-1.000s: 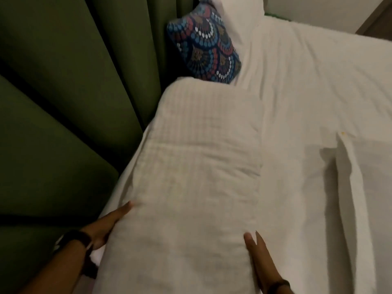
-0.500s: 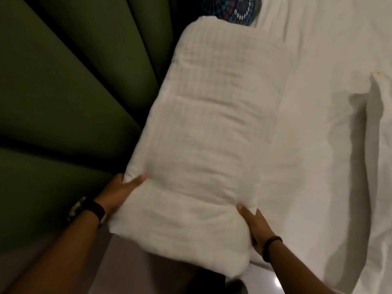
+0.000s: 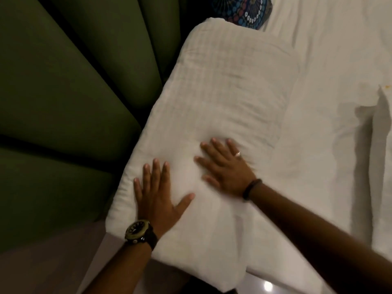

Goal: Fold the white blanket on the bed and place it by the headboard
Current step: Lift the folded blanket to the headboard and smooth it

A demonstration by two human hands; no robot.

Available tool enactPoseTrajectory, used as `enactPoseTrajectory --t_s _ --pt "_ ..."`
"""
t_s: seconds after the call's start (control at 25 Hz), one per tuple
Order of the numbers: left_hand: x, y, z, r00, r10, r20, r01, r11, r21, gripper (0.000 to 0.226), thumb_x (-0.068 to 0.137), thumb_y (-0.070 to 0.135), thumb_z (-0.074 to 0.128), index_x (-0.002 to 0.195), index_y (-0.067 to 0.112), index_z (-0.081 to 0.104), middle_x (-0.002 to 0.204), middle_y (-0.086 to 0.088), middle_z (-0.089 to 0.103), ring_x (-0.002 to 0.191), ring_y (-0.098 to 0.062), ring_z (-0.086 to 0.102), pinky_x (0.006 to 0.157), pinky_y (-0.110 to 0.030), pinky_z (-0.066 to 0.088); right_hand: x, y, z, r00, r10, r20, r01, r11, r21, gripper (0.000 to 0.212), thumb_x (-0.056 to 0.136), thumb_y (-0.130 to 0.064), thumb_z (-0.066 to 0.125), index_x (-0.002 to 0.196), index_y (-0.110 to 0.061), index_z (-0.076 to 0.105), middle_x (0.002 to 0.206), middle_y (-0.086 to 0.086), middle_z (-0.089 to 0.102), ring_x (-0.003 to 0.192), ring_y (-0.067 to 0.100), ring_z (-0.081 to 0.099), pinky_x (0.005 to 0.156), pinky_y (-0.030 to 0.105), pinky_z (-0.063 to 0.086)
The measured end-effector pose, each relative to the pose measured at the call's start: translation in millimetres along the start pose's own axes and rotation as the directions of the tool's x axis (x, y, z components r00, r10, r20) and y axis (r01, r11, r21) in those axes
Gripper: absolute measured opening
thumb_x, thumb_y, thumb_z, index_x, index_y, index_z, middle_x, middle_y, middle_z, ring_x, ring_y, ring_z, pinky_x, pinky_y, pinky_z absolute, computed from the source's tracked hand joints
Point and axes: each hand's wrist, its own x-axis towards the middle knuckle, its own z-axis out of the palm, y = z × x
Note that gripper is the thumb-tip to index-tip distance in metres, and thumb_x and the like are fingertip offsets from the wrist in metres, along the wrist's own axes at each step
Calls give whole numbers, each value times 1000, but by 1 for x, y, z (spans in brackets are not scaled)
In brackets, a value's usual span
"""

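— Where has the thick, folded white blanket (image 3: 222,98) ended up?

— Flat on the bed's white sheet (image 3: 331,60), lengthwise against the padded dark-green headboard (image 3: 70,98). Its long left edge runs just beside the green panels, and its near end hangs a little past the corner of the mattress.

— And the hands?

— Both on top of it. The left hand (image 3: 157,194), the one nearer the headboard, lies palm down on the blanket's near end, fingers straight and spread, thumb out to the side. It grips nothing, it only presses. There is a dark wristwatch with a brass-coloured case (image 3: 137,231) on that wrist.

— The right one?

— The right hand (image 3: 224,166) is flat too, farther from the headboard and a bit deeper along the blanket, fingers splayed and sunk slightly into the padding. A ring shows on one finger, a dark band (image 3: 251,188) on the wrist. It is a little blurred.

— Anything beyond the blanket?

— A cushion patterned in blue, red and white (image 3: 246,11) peeks out at the blanket's far end, also beside the headboard. Another white fold of bedding (image 3: 381,145) lies well away from the headboard, across the sheet.
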Motion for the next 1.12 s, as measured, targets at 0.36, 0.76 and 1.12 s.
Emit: enactPoseTrajectory --t_s 0.36,0.76,1.12 --pt "36 5 3 994 -106 -2 105 993 -59 121 58 97 33 153 28 6 163 -8 -1 148 -36 -4 112 -66 7 116 62 -11 981 193 30 -191 979 -68 71 94 -62 20 148 -17 31 158 14 23 146 35 17 110 68 12" --pt "111 -6 29 996 -88 -1 87 996 -21 120 49 103 21 148 44 -10 162 1 -14 147 -34 -9 107 -71 4 264 196 -23 816 541 205 -451 817 -359 101 66 -93 5 151 -38 -5 162 -2 -14 148 26 -12 108 71 -5" --pt "99 33 -4 976 -211 47 214 972 -94 110 60 96 29 150 36 10 163 -6 2 148 -34 -2 113 -63 6 61 124 -48 742 670 18 -636 695 335 74 88 -65 43 147 -22 32 158 7 26 147 22 14 118 52 16"
